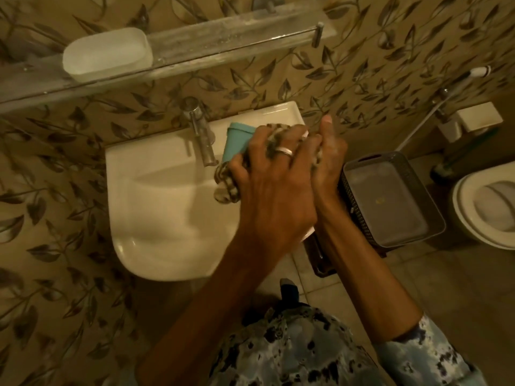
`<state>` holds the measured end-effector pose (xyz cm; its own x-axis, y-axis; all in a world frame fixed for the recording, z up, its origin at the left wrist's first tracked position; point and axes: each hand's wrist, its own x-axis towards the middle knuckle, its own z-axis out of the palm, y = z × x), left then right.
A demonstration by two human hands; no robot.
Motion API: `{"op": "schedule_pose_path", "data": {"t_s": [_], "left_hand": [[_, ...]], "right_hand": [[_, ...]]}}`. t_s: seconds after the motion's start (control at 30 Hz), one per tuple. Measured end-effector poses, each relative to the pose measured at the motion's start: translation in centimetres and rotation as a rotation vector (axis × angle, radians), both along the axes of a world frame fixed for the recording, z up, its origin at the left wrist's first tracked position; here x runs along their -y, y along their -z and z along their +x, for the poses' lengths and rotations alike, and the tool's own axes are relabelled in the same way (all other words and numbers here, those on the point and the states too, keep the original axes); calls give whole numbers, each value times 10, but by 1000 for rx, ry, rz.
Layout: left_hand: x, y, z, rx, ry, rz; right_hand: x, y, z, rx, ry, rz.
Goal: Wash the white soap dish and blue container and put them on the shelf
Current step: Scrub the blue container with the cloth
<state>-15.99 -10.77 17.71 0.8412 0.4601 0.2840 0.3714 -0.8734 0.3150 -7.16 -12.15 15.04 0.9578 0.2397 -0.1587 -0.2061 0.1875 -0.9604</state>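
The white soap dish [107, 54] sits on the left part of the glass wall shelf [223, 37]. The blue container [238, 140] is held over the white sink [156, 204], just right of the tap [200, 135]; only its left end shows. My left hand [273, 168], wearing a ring, presses a patterned cloth [225, 185] around the container. My right hand [328, 154], wet with suds, closes on the container's hidden right end, thumb raised.
A grey plastic basket [390, 201] stands right of the sink, close to my right wrist. A toilet [490, 201] is at the far right, with a hose sprayer [473, 73] on the wall above it. The walls are leaf-patterned tiles.
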Motion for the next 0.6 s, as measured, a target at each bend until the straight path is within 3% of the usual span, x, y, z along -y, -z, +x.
{"op": "schedule_pose_path", "data": {"t_s": [0.13,0.23,0.37,0.43,0.53,0.6], "left_hand": [[-59,6,-4,-20,-184,-153],[-78,2,-8,60,-187,-367],[-30,0,-9,-131,-133,-81],[1,3,-7,-118,-68,0],[-9,1,-2,-118,-49,-7],[-39,2,-4,-142,-155,-94]], "right_hand": [[6,2,3,-28,27,-69],[11,5,5,-40,8,-90],[6,8,2,11,-1,-150],[3,8,-4,40,-38,-128],[6,9,-2,-16,-30,-78],[11,11,5,-107,-7,-68]]}}
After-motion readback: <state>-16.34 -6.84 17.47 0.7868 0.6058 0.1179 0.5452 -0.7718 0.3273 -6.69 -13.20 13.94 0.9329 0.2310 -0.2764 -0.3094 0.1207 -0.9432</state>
